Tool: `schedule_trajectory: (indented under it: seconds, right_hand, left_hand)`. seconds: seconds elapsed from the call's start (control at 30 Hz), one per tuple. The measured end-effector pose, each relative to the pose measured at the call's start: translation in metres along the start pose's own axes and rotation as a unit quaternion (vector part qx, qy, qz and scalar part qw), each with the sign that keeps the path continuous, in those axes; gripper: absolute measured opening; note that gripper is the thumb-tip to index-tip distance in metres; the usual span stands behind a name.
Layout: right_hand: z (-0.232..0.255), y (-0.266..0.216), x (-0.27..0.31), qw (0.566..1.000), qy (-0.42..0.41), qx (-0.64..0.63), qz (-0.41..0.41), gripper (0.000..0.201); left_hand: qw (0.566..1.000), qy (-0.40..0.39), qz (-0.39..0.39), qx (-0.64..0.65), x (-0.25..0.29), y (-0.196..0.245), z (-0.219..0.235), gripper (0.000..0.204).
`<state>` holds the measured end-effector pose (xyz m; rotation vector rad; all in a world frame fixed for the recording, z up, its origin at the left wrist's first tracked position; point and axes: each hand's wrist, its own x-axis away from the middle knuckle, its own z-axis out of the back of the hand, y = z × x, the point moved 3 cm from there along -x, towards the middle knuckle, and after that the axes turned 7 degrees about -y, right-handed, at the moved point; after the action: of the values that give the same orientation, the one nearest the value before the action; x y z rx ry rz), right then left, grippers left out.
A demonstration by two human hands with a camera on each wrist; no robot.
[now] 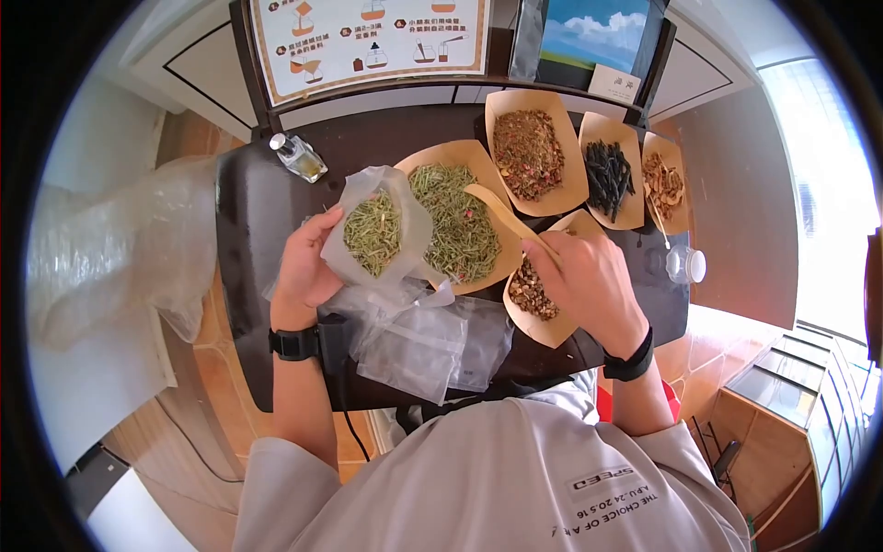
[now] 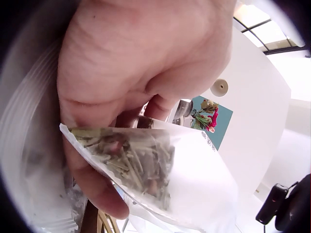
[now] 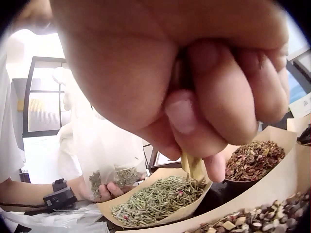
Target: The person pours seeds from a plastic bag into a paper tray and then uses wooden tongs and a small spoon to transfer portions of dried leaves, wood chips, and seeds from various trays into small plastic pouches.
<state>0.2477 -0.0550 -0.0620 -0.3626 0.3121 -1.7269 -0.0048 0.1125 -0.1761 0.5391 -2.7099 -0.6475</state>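
My left hand (image 1: 308,262) holds a translucent pouch (image 1: 418,216) by its side, its mouth gaping upward. Green dried stalks (image 1: 372,235) fill part of it, also visible through the wall in the left wrist view. Beside the pouch, overlapped by its edge, sits a kraft paper tray (image 1: 425,158) of the same green dried herb (image 1: 457,225). With curled fingers my right hand (image 1: 589,285) grips a wooden spoon (image 1: 501,210), its end over this herb. Below that hand, partly hidden, stands a tray of brown and pale chopped pieces (image 1: 533,293).
Paper trays of reddish dried bits (image 1: 528,152), black strips (image 1: 609,177) and tan pieces (image 1: 664,184) line the right back. Flat clear bags (image 1: 418,345) lie at the front. A small glass bottle (image 1: 299,158) stands back left, a clear jar (image 1: 682,265) right. An instruction board (image 1: 372,41) rises behind.
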Motion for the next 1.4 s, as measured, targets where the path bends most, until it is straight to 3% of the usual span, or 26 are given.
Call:
schedule_trajectory:
  seconds: [0.03, 0.17, 0.27, 0.37, 0.47, 0.6, 0.7, 0.77, 0.9, 1.13, 1.2, 1.23, 1.4]
  right_hand:
    - [-0.001, -0.001, -0.002, 0.999, -0.041, 0.005, -0.028, 0.025]
    - [-0.007, -0.009, -0.003, 0.996, -0.068, -0.061, -0.016, 0.025]
    - [-0.014, -0.016, 0.000, 0.997, -0.064, -0.032, 0.007, 0.025]
    - [-0.022, -0.024, 0.003, 0.995, -0.020, 0.050, 0.084, 0.028]
    - [-0.024, -0.026, 0.006, 0.992, -0.021, 0.090, 0.091, 0.026]
    - [-0.020, -0.014, 0.009, 0.990, 0.008, 0.057, 0.126, 0.023]
    - [-0.010, -0.004, 0.014, 0.991, 0.045, 0.005, 0.123, 0.022]
    - [-0.002, -0.001, 0.017, 0.991, 0.060, -0.025, 0.113, 0.020]
    - [0.019, -0.003, 0.023, 0.990, 0.070, -0.064, 0.102, 0.019]
    - [0.047, -0.028, 0.036, 0.979, 0.067, -0.168, 0.097, 0.018]
    - [0.037, -0.036, 0.035, 0.975, 0.012, -0.125, 0.183, 0.016]
    - [0.038, -0.041, 0.035, 0.975, 0.001, -0.113, 0.189, 0.016]
    - [0.051, -0.026, 0.040, 0.971, 0.031, -0.206, 0.120, 0.015]
  left_hand:
    - [1.000, -0.002, -0.005, 0.015, 0.000, 0.000, 0.000, 0.049]
    - [0.998, -0.028, -0.022, 0.045, -0.001, 0.001, -0.004, 0.049]
    - [0.998, -0.022, -0.026, 0.047, -0.002, 0.000, -0.003, 0.050]
    - [0.998, -0.032, -0.025, 0.046, -0.002, 0.000, -0.003, 0.050]
    - [0.999, -0.024, -0.025, 0.033, -0.001, 0.001, -0.002, 0.050]
    - [0.997, -0.069, -0.017, 0.015, 0.003, 0.007, -0.009, 0.047]
    - [1.000, -0.014, -0.023, -0.010, 0.010, 0.011, -0.012, 0.047]
    - [0.983, 0.119, -0.067, -0.125, 0.018, 0.020, -0.026, 0.048]
    - [0.968, 0.105, -0.099, -0.205, 0.031, 0.023, -0.055, 0.047]
    - [0.965, 0.199, -0.136, -0.102, 0.050, -0.025, -0.068, 0.043]
    - [0.974, 0.162, -0.158, 0.016, 0.050, -0.041, -0.061, 0.041]
    - [0.974, 0.162, -0.157, 0.015, 0.051, -0.046, -0.061, 0.041]
    - [0.959, 0.158, -0.214, 0.094, 0.064, -0.060, -0.058, 0.049]
